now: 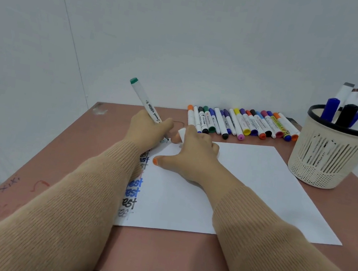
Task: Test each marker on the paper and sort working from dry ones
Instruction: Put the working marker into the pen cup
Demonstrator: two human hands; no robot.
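Table, pinkish-brown, scuffed and scribbled on along its 9 o'clock edge; clock read with 12 at the far wall.

Paper, white sheet, lying flat on the table in front of you, from centre toward 3 o'clock; a column of handwritten words runs down its 9 o'clock margin in black, blue and fainter inks, partly hidden under your left sleeve.

Pen basket, cream with a black rim, upright at 2 o'clock just beside the sheet's far corner; it holds several fat markers standing on end.

Row of markers, capped, mixed colours, laid side by side at 1 o'clock along the table's far edge, just beyond the sheet.

Your right hand, palm down at the sheet's 11 o'clock corner, thumb stretched out flat on the paper; a white cap pokes out from its far fingers, held there.

Your left hand, at 11 o'clock, fingers curled round the green marker; barrel white, green end tilted up toward 11 o'clock, tip down at the top of the written column; whether the tip touches the paper cannot be told.
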